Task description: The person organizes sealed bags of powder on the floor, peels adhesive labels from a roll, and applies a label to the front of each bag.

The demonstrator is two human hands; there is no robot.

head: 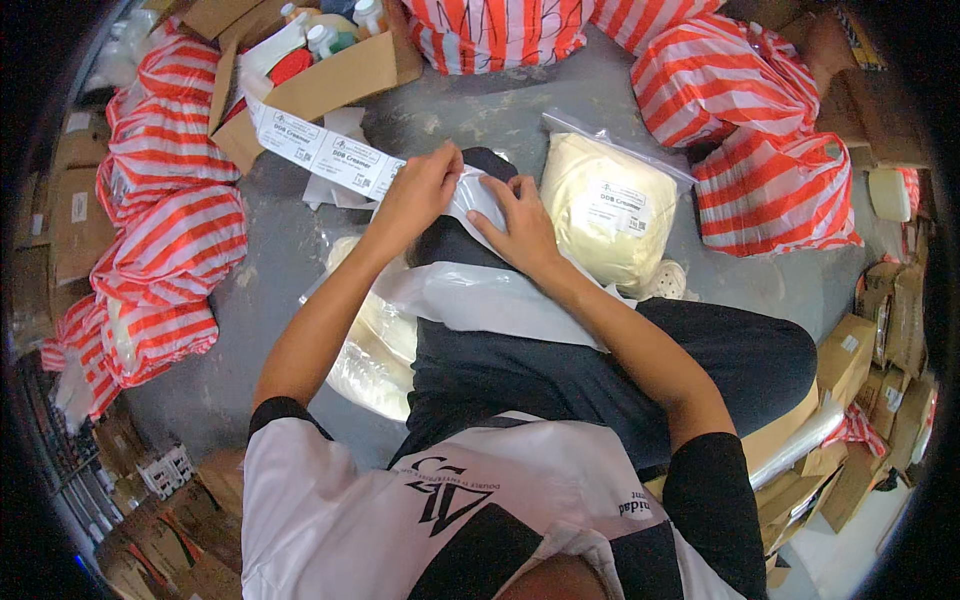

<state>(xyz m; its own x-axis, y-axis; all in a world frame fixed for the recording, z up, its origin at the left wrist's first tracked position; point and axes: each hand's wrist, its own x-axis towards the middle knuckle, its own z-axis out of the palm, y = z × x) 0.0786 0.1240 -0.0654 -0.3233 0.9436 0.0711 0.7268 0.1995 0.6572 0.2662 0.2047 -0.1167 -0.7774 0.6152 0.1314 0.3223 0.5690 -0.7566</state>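
Above my dark trousers, my left hand (424, 180) grips a long strip of printed labels (330, 154) where it meets its backing. My right hand (517, 225) is beside it, thumb and fingers on the strip's glossy white part. A length of bare backing paper (480, 296) drapes across my lap. To the right of my hands stands a clear zip bag of pale yellow powder (607, 217) with a label on its front. More clear bags of pale powder (371, 367) lie to the left of my leg, partly hidden by my left arm.
An open cardboard box (337, 71) with plastic bottles (322, 41) stands at the upper left, the strip trailing into it. Red-and-white striped bags (180, 244) line the left; other striped bags (776, 195) sit at the right and top. Cardboard boxes (847, 356) are stacked at the right edge.
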